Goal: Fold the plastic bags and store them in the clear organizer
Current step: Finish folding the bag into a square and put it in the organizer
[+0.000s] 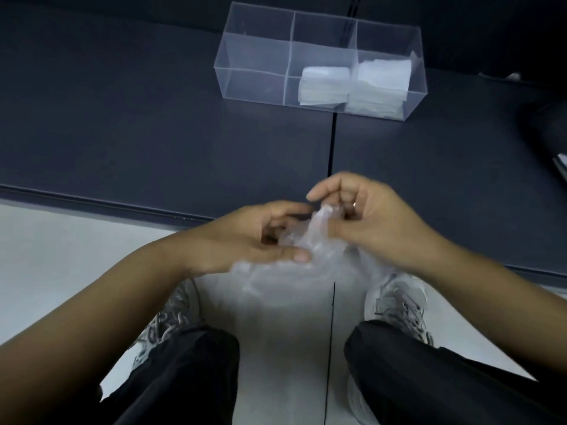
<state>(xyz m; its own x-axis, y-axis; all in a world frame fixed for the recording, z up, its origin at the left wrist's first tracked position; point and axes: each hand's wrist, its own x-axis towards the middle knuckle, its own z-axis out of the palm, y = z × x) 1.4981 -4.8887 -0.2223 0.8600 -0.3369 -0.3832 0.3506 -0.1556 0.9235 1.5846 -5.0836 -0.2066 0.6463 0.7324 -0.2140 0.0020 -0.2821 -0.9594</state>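
Observation:
A crumpled clear plastic bag (294,271) hangs between both hands, just off the near edge of the dark table. My left hand (260,237) pinches its left side between thumb and fingers. My right hand (368,219) grips the bag's bunched top with curled fingers. The clear organizer (254,56) stands at the back of the table, divided into three compartments. Folded bags (325,85) lie in its middle compartment and a taller stack of folded bags (380,84) in its right one; the left one holds nothing.
The dark table (122,118) has a seam running from the organizer toward me. A dark object (549,124) sits at the right edge. Below the hands are my knees, grey shoes (399,305) and a pale floor.

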